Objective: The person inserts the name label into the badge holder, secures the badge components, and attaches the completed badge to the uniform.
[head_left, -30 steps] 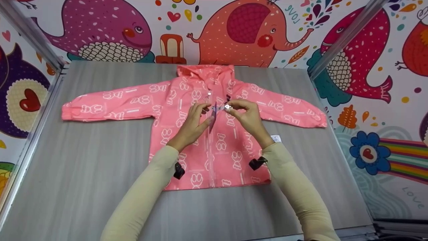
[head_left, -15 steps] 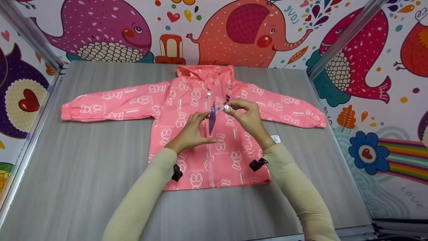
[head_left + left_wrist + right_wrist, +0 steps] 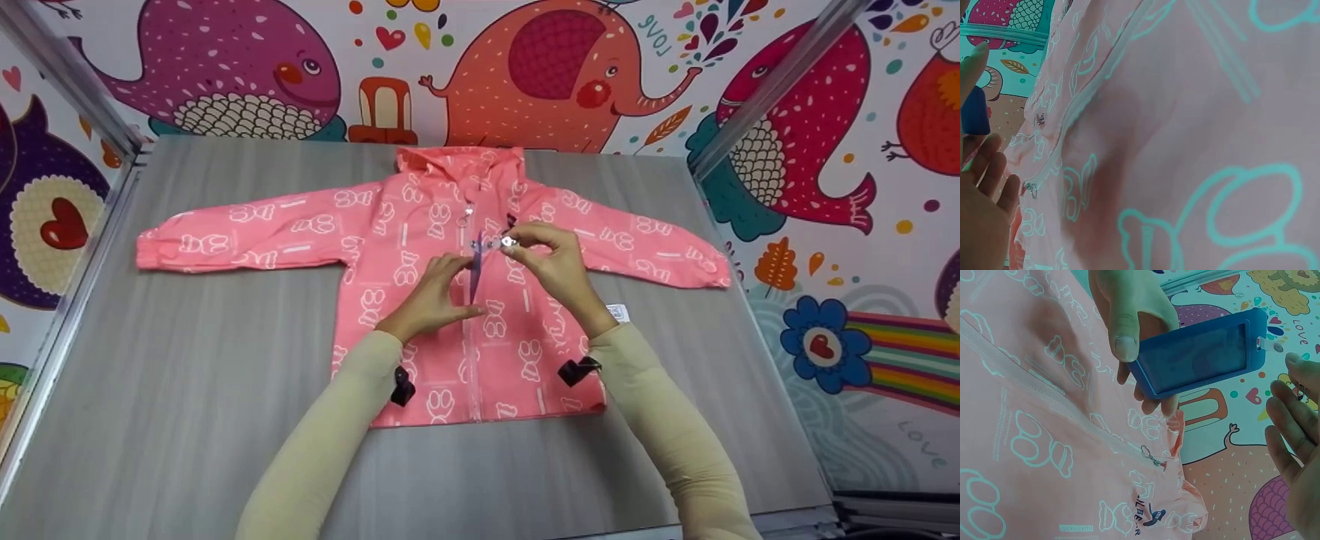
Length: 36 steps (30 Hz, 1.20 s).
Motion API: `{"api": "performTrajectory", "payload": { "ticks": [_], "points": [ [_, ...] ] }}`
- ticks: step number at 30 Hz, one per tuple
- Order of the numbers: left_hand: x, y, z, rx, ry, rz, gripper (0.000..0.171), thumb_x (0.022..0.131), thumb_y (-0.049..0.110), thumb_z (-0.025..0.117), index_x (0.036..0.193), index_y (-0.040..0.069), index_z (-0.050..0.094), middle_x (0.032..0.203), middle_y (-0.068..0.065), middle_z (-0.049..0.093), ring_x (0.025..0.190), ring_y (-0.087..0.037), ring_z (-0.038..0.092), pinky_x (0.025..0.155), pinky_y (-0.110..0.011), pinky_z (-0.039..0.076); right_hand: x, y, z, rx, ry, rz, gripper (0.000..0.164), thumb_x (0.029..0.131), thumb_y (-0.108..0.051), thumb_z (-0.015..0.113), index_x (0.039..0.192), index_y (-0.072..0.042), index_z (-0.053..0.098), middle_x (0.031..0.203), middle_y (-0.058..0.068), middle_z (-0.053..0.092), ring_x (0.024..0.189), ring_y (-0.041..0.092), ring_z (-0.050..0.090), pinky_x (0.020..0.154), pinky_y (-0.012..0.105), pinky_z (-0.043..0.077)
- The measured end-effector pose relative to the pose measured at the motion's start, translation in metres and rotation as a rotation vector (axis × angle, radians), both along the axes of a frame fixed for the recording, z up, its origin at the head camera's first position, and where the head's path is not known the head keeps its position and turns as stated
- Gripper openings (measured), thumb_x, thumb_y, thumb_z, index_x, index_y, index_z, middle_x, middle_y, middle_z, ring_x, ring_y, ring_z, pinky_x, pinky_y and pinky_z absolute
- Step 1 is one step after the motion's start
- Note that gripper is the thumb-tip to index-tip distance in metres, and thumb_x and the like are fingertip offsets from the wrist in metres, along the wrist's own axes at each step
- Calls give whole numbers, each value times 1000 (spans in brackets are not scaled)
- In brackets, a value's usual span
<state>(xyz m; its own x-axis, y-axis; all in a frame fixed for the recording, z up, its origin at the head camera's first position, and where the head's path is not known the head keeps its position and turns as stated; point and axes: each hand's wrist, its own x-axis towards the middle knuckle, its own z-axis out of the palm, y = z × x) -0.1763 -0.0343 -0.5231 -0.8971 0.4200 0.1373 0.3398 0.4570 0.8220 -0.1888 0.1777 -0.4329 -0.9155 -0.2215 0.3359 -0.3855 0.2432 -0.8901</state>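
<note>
A pink jacket (image 3: 405, 300) with white rabbit-like prints lies flat, sleeves spread and zipped up the front. Above its chest is a blue badge holder (image 3: 1202, 354) with a clear window, seen almost edge-on in the head view. My left hand (image 3: 431, 296) holds it, fingers behind and thumb at its lower end; the exact contact is partly hidden. My right hand (image 3: 555, 259) pinches the small metal clip (image 3: 508, 241) on the holder's short strap. In the left wrist view, my left hand (image 3: 988, 174) shows beside the holder's blue end.
A grey wood-grain table (image 3: 210, 360) bears the jacket. Its zip pull (image 3: 466, 214) sits near the collar, and a white tag (image 3: 618, 313) shows beside my right forearm. Walls (image 3: 435, 60) printed with cartoon animals stand at the back and sides.
My left thumb has moved off the badge holder's face down to its lower end, and the holder now stands more upright. My right hand has stayed on the clip.
</note>
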Motion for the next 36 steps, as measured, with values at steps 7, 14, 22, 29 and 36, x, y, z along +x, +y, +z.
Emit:
{"api": "performTrajectory", "payload": {
  "ticks": [7,14,22,29,36],
  "points": [
    [0,1,-1,18,-11,33,81,72,31,88,141,7,51,136,-10,54,126,-28,43,111,-47,40,5,-1,6,-13,9,12,12,85,2,73,97,4,75,91,14,74,79,10,66,73,25,59],
    [1,-2,-3,75,-42,72,87,67,23,92,142,3,51,135,-12,55,127,-30,43,113,-47,38,-5,7,-10,-6,30,1,14,84,1,74,97,5,74,90,12,74,77,7,66,74,26,57],
    [2,-9,-5,109,-57,106,88,66,22,92,142,7,51,135,-12,57,127,-30,47,110,-48,41,-9,16,-17,-41,17,3,15,84,-6,77,99,-3,77,95,22,73,78,11,68,74,28,59],
    [4,-12,-3,120,-94,135,83,69,21,91,142,10,52,137,-10,56,131,-29,46,113,-48,38,-10,19,-19,-32,-12,5,16,84,-9,77,98,-1,76,90,5,74,78,12,68,75,29,60],
    [5,-14,-3,109,-74,156,81,68,19,91,140,9,54,135,-10,57,130,-29,45,115,-49,36,-8,19,-19,-5,-46,-8,17,84,-2,75,99,5,74,90,-4,74,81,9,67,77,25,58]
  ]
}}
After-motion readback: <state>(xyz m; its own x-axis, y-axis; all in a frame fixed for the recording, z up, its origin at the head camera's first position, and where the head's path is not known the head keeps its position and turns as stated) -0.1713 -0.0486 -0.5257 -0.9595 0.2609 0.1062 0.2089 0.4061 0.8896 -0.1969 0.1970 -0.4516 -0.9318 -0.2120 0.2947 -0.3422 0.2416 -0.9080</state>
